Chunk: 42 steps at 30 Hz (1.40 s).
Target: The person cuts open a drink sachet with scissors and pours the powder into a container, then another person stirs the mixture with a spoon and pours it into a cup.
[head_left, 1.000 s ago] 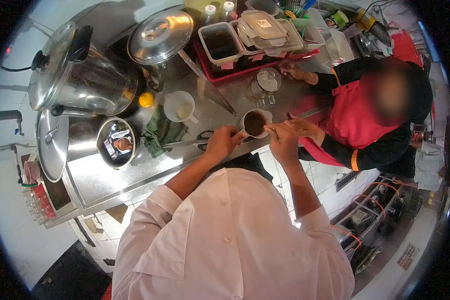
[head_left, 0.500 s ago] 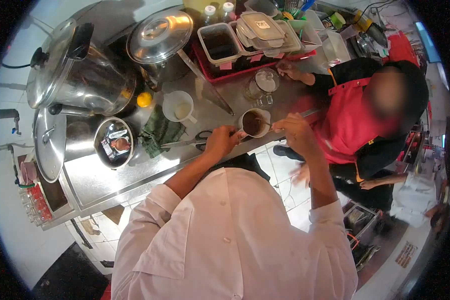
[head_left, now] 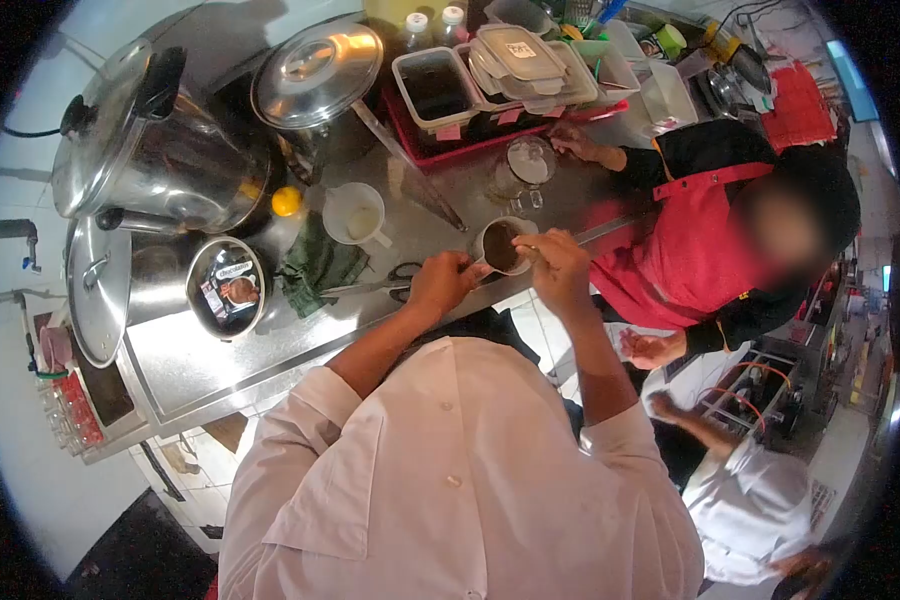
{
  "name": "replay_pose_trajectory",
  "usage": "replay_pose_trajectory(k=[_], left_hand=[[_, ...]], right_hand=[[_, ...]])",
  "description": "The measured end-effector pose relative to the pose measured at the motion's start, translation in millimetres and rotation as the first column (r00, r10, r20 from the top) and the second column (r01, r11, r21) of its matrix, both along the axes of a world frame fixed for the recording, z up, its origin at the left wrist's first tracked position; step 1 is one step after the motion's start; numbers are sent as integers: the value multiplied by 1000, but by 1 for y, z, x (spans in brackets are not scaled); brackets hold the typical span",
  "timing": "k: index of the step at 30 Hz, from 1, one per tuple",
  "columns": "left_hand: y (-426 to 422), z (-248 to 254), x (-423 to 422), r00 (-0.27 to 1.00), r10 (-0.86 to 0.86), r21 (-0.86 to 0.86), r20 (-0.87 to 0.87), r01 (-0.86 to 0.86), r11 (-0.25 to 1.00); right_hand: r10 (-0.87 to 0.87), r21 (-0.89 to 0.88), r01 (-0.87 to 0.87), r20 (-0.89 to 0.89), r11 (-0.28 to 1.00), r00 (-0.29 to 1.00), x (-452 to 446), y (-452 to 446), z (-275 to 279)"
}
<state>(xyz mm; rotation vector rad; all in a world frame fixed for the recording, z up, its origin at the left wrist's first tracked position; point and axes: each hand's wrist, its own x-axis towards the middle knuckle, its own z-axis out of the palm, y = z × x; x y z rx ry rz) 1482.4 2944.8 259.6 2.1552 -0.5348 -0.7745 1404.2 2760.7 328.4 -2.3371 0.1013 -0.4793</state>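
Observation:
A white cup with brown contents is at the counter's front edge. My left hand is closed on the cup's handle at its left side. Above the cup's right rim, my right hand pinches the end of a thin utensil, most of which is hidden by the fingers and the cup. Behind the cup stands a glass mug with pale contents. A white measuring jug, a green cloth and scissors lie left of my left hand.
Large steel pots and a yellow fruit are at the left. A red tray bears plastic containers at the back. A co-worker in a red apron leans on the counter at the right; another person in white is lower right.
My right hand has moved back left over the cup after swinging right. The co-worker's lower hand has drawn away from the cup. The person in white has come closer at the lower right.

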Motion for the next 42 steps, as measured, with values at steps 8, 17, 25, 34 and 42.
replay_pose_trajectory(k=[8, 17, 25, 34, 42], left_hand=[[-2, -1, -2, 999, 35, -65, -24, -36, 997], [-2, 6, 1, 999, 20, 4, -47, -20, 1000], [-2, 3, 0, 996, 35, 44, -78, -31, 999], [-2, 4, 0, 1000, 3, 24, -29, -2, 1000], [-3, -1, -3, 999, 27, 6, -22, -27, 1000]], right_hand=[[125, 21, -123, -114, 992, 986, -31, -4, 2], [-31, -147, 26, -32, 989, 999, -14, -2, 4], [-173, 57, 171, 39, 984, 984, 0, 4, -10], [-154, 289, 171, -84, 942, 985, 3, 12, -6], [-80, -163, 80, 5, 983, 997, -31, -1, 12]])
